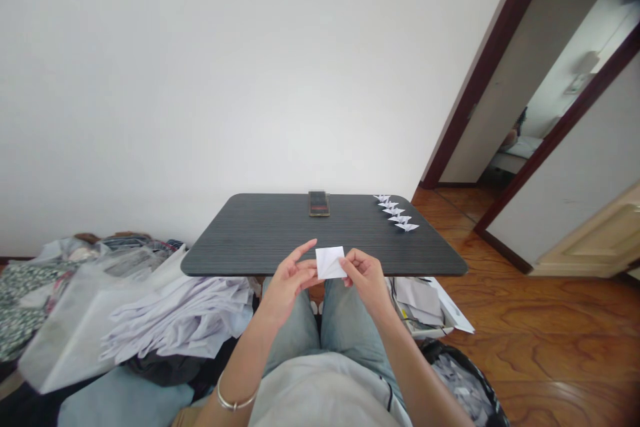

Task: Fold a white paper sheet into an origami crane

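Okay so, closest in, a silver bangle (235, 403) is sitting on the left wrist, and the person's jeans (295, 327) are showing underneath the hands. The left hand (286, 287) and right hand (367, 279) are apart but both pinching the same small white paper square (330, 262), one on each side, probably to keep it steady and up off the lap. The left index finger (306, 249) is sticking up, not really pressing on anything.

The square is hovering right at the near edge of a dark wood-grain table (425, 260). Further along, a phone (319, 203) is lying by the far edge, and a neat diagonal row of white origami cranes (395, 212) is sitting in the far right corner, seemingly kept clear of the hands.

Off to the sides, a heap of white fabric (175, 317) is spilling across the lower left, while a stack of papers (420, 300) is tucked under the table's right end, and a doorway (500, 80) is opening at the upper right.
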{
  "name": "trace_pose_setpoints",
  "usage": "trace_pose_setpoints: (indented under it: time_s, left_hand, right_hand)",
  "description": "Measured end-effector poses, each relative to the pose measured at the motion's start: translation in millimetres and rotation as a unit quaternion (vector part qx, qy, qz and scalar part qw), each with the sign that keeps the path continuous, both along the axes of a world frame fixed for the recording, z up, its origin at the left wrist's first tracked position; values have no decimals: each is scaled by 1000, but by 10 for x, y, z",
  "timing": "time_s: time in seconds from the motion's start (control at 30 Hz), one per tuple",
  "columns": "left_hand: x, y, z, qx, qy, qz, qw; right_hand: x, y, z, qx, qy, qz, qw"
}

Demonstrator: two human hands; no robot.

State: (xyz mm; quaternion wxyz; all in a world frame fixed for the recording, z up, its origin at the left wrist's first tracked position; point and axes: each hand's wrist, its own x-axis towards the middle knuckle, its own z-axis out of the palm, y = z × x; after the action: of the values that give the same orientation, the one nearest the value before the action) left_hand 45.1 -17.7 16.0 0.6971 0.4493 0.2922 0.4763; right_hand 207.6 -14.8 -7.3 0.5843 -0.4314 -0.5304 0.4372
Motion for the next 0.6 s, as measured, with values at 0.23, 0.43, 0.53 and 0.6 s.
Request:
trace_pose_setpoints:
  time_s: [0.23,0.43,0.53,0.6]
  left_hand:
    - [120,14,-3,4,62,53,997]
    - [119,28,-10,6,71,70,995]
    - [124,32,-16,9,78,83,993]
    - [129,32,-21,13,83,88,993]
  right_hand:
    - [-49,-41,29,-1,-8,19,1000]
    - [-1,-50,24,8,-25,61,998]
    - [-11,-55,28,-2,-44,69,997]
    - [-22,-58,35,-10,-54,67,996]
